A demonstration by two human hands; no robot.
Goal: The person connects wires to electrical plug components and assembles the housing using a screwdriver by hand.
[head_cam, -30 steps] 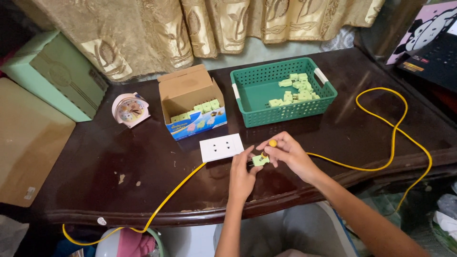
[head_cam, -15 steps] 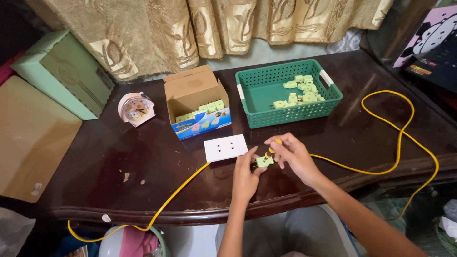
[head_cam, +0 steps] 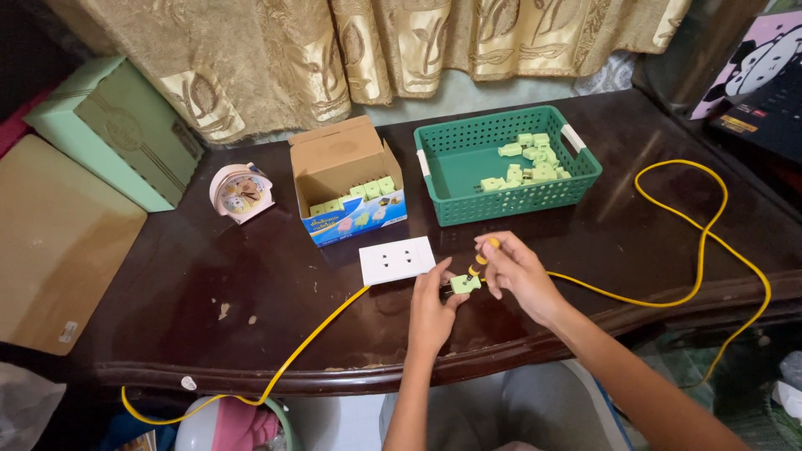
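Fingers (head_cam: 455,294) pinch green plug (head_cam: 464,284) beside white socket plate (head_cam: 398,260).

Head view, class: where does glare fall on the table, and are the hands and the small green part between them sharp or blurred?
Head view: soft glare streaks the dark table beside the green basket; left hand, right hand and small green part are reasonably sharp; edges bend slightly from the wide lens.

Two bare forearms, left hand (head_cam: 432,307) and right hand (head_cam: 516,272) — no sleeves, rings or watch visible, light grey trousers (head_cam: 535,409) below.
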